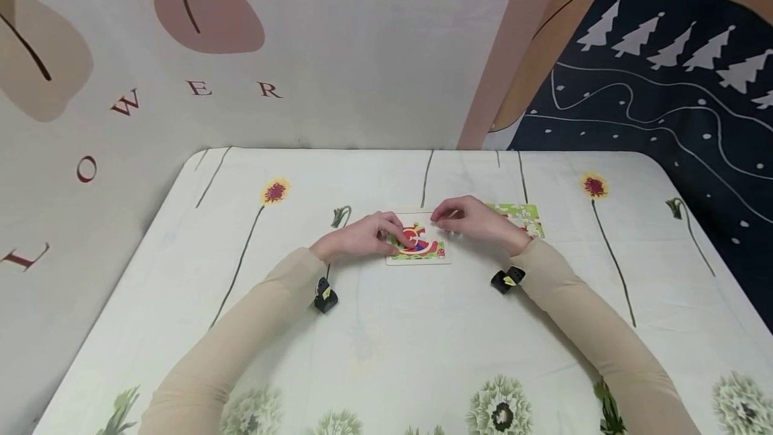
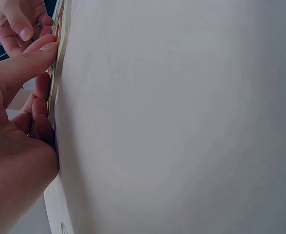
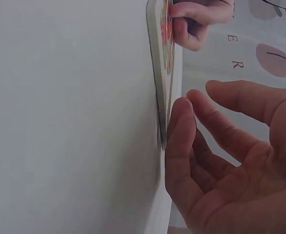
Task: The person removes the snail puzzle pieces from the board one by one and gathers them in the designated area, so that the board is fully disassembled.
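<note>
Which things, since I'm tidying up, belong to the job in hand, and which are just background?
Job:
- left hand, touching the puzzle board
- right hand, close by
- green patterned pieces, probably

Background:
- flowered tablecloth
- wrist cameras, worn
- tree-printed hanging

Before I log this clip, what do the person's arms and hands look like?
Long beige sleeves reach down to the wrists. Each wrist bears a small black camera with a yellow mark. The left hand and right hand wear no gloves.
</note>
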A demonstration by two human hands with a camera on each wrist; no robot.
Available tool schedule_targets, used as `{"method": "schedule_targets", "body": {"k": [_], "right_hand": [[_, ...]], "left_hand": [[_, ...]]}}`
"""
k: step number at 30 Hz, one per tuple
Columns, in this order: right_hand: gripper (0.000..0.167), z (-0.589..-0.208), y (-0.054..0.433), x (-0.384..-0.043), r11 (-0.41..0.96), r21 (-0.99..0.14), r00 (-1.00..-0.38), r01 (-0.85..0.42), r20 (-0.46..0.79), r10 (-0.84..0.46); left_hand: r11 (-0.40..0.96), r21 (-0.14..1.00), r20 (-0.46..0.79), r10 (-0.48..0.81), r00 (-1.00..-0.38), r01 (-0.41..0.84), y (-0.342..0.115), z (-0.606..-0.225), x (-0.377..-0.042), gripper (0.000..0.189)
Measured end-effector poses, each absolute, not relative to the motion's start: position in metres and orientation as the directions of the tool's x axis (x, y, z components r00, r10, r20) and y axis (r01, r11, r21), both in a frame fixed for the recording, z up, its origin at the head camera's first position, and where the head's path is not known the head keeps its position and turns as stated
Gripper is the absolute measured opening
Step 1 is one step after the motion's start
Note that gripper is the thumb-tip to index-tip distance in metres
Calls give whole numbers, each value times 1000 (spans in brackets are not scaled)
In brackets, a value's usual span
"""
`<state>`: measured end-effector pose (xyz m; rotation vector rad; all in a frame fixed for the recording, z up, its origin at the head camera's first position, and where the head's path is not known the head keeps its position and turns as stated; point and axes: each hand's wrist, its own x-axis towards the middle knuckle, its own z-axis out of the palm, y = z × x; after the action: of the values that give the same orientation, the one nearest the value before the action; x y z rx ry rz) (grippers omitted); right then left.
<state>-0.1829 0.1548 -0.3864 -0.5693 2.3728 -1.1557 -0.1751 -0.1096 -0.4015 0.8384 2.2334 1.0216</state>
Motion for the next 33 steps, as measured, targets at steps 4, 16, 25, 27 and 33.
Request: {"method": "schedule_targets", "body": {"k": [4, 16, 25, 27, 33], "right_hand": [[25, -386, 145, -185, 602, -783, -816, -158, -240, -526], [27, -385, 125, -186, 641, -738, -793, -213, -252, -554], [23, -386, 126, -185, 586, -774, -782, -240, -204, -589], [22, -387, 125, -186, 579, -780, -780, -237, -203, -593], [18, -389, 123, -188, 564, -798, -781, -211, -210, -589]], "left_hand": [[524, 794, -216, 717, -663, 308, -110, -401, -174, 24], [527, 791, -215, 714, -666, 309, -109, -399, -175, 26], [517, 795, -206, 723, -660, 318, -109, -400, -175, 26], [513, 796, -202, 726, -657, 322, -110, -401, -175, 26], [504, 802, -195, 728, -658, 320, -109, -402, -176, 26]]}}
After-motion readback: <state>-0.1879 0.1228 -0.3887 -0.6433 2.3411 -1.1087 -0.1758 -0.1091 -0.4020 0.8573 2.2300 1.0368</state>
